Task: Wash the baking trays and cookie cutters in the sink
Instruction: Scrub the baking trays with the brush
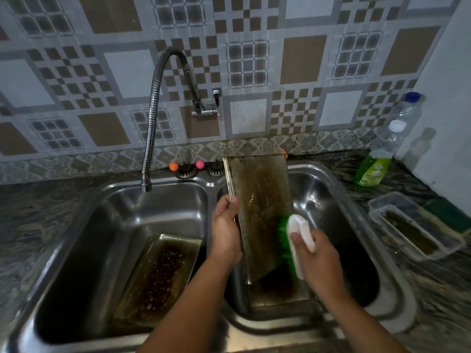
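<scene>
Above the right basin of the sink [339, 184], the baking tray [260, 207] stood tilted, long axis running away from the person. The left hand [225, 230] clasped its left edge; the right hand [316, 256], closed around the brush [293, 240], pressed bristles on its lower right part.

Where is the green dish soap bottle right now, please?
The green dish soap bottle stands on the counter at the right of the head view, behind the right sink basin and just in front of two clear bottles.
</scene>
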